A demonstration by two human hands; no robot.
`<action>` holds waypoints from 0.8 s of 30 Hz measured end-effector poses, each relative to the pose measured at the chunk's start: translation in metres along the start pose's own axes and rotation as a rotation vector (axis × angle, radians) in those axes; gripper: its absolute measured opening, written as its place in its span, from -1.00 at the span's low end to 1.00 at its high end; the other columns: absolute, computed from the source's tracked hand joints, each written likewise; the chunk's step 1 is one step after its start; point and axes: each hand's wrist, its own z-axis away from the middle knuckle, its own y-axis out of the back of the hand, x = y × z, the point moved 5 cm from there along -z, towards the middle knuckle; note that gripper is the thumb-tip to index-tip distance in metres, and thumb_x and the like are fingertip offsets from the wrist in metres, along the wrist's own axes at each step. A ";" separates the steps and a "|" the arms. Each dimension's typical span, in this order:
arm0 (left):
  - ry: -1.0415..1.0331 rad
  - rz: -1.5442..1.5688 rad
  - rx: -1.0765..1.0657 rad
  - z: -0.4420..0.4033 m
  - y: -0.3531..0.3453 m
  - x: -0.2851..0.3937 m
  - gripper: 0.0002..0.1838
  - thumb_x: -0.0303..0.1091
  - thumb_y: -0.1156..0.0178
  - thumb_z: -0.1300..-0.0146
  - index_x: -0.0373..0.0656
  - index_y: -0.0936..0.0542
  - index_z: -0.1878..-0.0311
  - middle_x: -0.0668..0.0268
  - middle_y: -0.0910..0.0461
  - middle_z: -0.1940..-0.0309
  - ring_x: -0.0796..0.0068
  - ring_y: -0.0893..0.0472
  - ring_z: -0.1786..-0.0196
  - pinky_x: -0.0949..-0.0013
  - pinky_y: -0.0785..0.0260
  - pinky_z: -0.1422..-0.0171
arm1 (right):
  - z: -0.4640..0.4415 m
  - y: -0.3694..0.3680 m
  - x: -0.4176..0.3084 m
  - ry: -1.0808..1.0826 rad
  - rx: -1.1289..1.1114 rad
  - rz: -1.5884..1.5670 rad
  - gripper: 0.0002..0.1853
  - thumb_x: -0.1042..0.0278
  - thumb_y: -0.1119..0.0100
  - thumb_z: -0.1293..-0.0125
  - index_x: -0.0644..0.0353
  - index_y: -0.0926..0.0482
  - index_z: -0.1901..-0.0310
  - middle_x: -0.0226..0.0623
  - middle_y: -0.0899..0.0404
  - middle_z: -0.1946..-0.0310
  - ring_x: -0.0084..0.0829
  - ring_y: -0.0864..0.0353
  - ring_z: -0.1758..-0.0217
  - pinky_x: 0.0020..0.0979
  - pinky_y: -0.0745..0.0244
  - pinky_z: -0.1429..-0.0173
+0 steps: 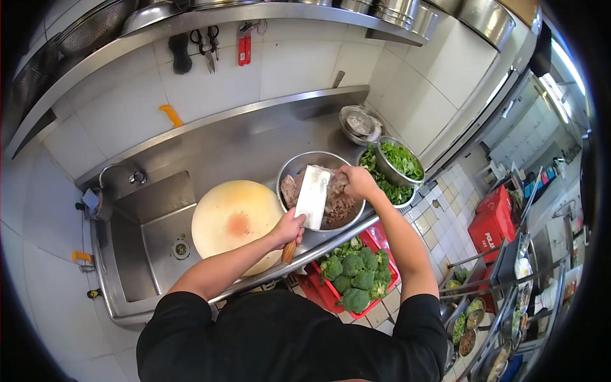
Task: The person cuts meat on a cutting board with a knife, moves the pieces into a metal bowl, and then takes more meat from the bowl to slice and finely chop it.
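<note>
A plain black top [289, 337] with short sleeves covers the person's torso at 6 o'clock. The left sleeve [175, 334], between 7 and 8 o'clock, and the right sleeve [421, 321], between 4 and 5 o'clock, are the same solid black, loosely cut, each ending in a straight, wide hem on the upper arm. From the hems down, both arms are bare, as are the left hand [291, 229] and right hand [359, 183]

Qty: 1 L hand [289, 230], 1 R hand [361, 183], 1 cleaver [312, 196], 1 meat bowl [284, 167], 2 bowls w/ greens [418, 179], 1 rd. board [223, 204], 1 sink [147, 254], 1 faucet [136, 177], 1 red broccoli crate [321, 294], 2 orange wall pcs. [170, 116], 1 pr. scissors [207, 52]; broccoli heads [364, 280] overlap, exact no. unclear.
</note>
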 end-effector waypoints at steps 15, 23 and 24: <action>-0.005 0.014 0.040 -0.064 0.005 0.028 -0.75 -0.23 0.01 -0.69 0.00 -0.35 -0.31 0.37 -0.41 0.59 0.46 -0.46 0.69 0.24 -0.43 0.60 | -0.023 -0.007 -0.001 0.262 -0.033 -0.232 -0.51 0.54 -0.26 0.04 0.17 -0.71 -0.05 0.10 -0.76 0.09 0.16 -0.71 -0.08 -0.05 -0.60 -0.20; 0.064 -0.032 0.013 -0.044 -0.006 0.011 -0.76 -0.24 -0.01 -0.68 0.02 -0.35 -0.29 0.39 -0.40 0.59 0.48 -0.44 0.68 0.24 -0.41 0.59 | -0.034 0.014 0.005 0.048 0.021 -0.237 -0.49 0.56 -0.24 0.00 0.12 -0.69 -0.08 0.11 -0.76 0.05 0.15 -0.71 -0.10 -0.02 -0.60 -0.23; 0.107 0.015 -0.020 -0.034 -0.005 -0.001 -0.75 -0.23 -0.02 -0.68 0.02 -0.35 -0.30 0.40 -0.40 0.59 0.49 -0.43 0.69 0.24 -0.41 0.60 | -0.033 0.013 0.009 0.033 0.028 -0.244 -0.50 0.56 -0.23 0.00 0.13 -0.69 -0.08 0.12 -0.76 0.06 0.15 -0.71 -0.10 -0.02 -0.60 -0.23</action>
